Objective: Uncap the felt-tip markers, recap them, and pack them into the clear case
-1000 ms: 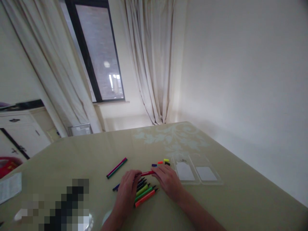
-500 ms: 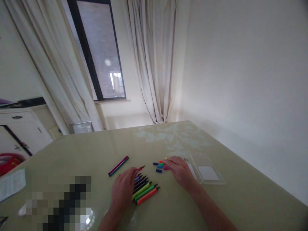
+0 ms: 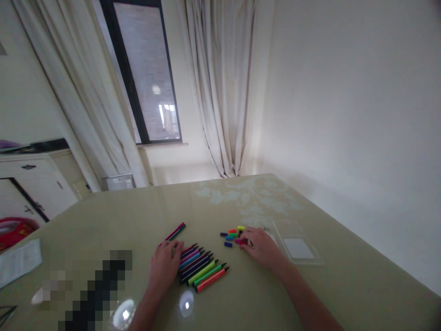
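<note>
Left hand (image 3: pixel 166 259) sits beside the uncapped pens (image 3: pixel 202 273), right hand (image 3: pixel 261 247) reaches the loose caps (image 3: pixel 228 244) on the table (image 3: pixel 138 216), cannot tell whether either grips; light fingertip contact should best prevent rolling.

The left hand (image 3: pixel 166 259) partly hides the magenta and green pens (image 3: pixel 177 231); the right hand (image 3: pixel 260 247) covers part of the clear case (image 3: pixel 288 230). A dark shape (image 3: pixel 96 289) (lower left) is pixelated, and the left edge crops a red object (image 3: pixel 22 230).
</note>
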Demonstrator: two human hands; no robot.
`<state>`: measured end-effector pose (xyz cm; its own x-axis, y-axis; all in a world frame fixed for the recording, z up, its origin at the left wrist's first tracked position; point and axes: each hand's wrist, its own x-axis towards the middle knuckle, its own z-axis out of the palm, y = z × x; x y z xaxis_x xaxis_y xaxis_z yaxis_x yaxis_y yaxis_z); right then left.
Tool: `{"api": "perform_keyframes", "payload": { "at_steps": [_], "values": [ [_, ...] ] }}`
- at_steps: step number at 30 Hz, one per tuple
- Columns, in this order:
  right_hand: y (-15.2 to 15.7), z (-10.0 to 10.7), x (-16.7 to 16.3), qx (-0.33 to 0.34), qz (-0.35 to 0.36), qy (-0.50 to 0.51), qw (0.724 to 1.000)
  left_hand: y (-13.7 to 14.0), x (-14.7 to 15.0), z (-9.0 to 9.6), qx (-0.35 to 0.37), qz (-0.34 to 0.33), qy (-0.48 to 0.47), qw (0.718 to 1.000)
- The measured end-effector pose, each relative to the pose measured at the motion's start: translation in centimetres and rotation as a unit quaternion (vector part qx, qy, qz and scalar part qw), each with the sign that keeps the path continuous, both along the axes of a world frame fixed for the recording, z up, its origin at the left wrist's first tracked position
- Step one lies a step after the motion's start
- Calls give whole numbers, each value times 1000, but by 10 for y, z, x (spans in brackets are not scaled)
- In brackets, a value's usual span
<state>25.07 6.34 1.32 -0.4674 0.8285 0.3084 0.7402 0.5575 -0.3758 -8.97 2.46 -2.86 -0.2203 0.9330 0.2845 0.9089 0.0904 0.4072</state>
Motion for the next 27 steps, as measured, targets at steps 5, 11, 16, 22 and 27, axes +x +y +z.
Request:
{"api": "perform_keyframes", "payload": {
  "at_steps": [5,11,16,22,27],
  "values": [
    [-2,-3,0,-10,9,-23,1000,2,-15,-1,50,77,56,994],
    [-1,-4,0,4,14,-20,1000,-2,-22,-2,-16,78,45,996],
    [-2,2,-5,-21,11,0,1000,-4,-14,8,-4,99,26,995],
    [-16,4,-32,5,24,51,998,-8,34,16,88,-79,9,993],
    [-23,-12,-49,62,77,42,994,-17,65,10,111,-195,-18,974]
  ]
}}
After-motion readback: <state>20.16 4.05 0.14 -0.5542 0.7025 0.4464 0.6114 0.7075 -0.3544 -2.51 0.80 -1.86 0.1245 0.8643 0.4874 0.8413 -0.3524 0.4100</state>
